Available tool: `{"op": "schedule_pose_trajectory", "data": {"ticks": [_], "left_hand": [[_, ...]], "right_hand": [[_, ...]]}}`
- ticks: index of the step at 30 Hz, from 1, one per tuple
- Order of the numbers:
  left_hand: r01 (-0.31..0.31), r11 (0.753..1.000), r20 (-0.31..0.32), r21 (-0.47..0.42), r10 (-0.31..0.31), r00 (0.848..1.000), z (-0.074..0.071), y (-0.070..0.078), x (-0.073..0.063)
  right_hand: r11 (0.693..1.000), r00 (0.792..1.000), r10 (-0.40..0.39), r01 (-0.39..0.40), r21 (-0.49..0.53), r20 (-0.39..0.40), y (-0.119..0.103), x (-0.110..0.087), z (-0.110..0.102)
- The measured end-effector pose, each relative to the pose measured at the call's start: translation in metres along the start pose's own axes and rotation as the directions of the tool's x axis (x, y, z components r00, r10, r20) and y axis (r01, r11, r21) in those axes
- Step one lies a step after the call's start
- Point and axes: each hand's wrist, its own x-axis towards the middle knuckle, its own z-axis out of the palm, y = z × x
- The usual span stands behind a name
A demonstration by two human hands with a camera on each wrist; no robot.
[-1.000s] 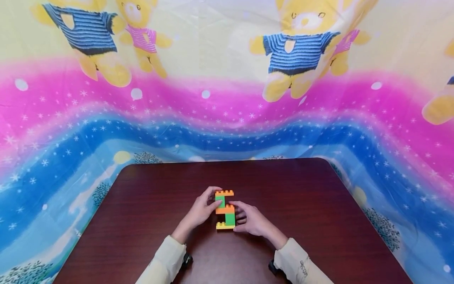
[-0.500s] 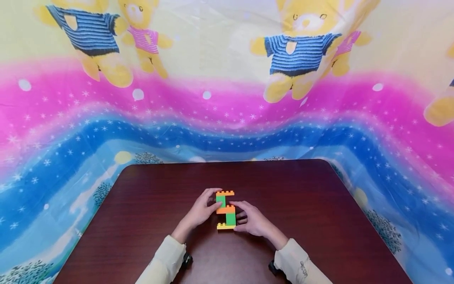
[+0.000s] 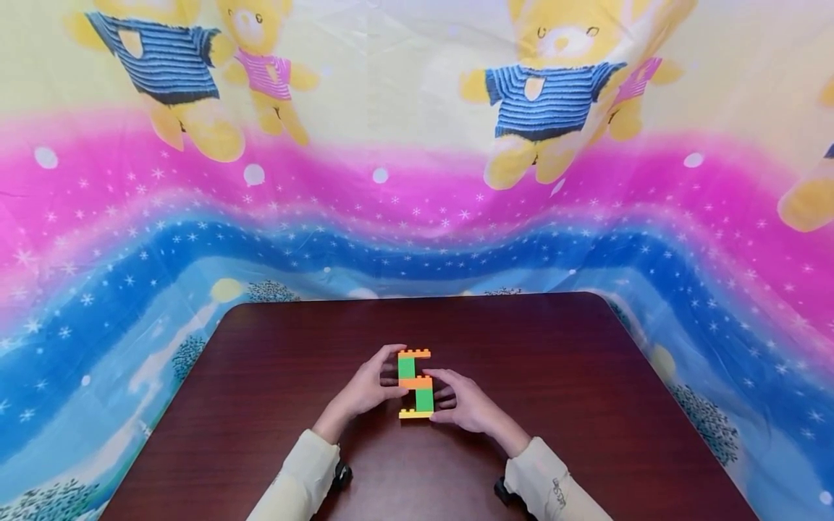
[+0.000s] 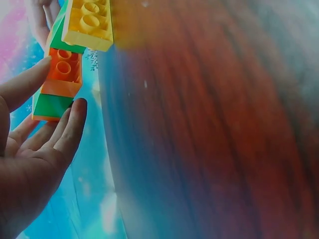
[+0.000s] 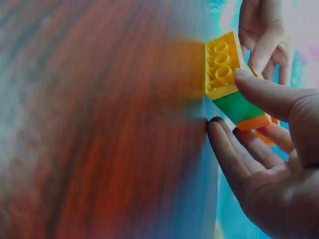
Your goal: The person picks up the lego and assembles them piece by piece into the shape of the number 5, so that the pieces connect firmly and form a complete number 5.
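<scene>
A zigzag stack of toy building bricks is held up between both hands. From bottom to top it runs yellow, green, orange, green, orange. The yellow brick shows its hollow underside, apart from the table. My left hand grips the left side, thumb at the middle orange brick and fingers around the upper green brick. On the right, my right hand holds the lower part, its thumb by the yellow brick and the index finger up at the middle orange brick.
The dark red-brown table lies under the hands, its glossy top reflecting the yellow brick. Behind and beside it hangs a cloth printed with bears and snowflakes. A dark device sits at each wrist, by the pale sleeves.
My left thumb has slid down from the upper green brick to the middle orange one, uncovering the green face. The stack and my right hand have hardly moved.
</scene>
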Motion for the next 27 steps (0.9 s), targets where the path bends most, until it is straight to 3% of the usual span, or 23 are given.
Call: {"op": "schedule_pose_trajectory", "data": {"ticks": [14,27], "left_hand": [[0.029,0.993,0.039,0.115,-0.034,0.999,-0.0038,-0.0046,0.0036],[0.058,0.989,0.078,0.135,-0.068,0.995,-0.0043,-0.0078,0.0066]], "right_hand": [[1.0,0.999,0.025,-0.025,-0.013,0.045,0.0035,0.0064,-0.0018],[0.999,0.997,0.028,-0.029,0.021,0.066,0.0028,0.0052,-0.0034]]}}
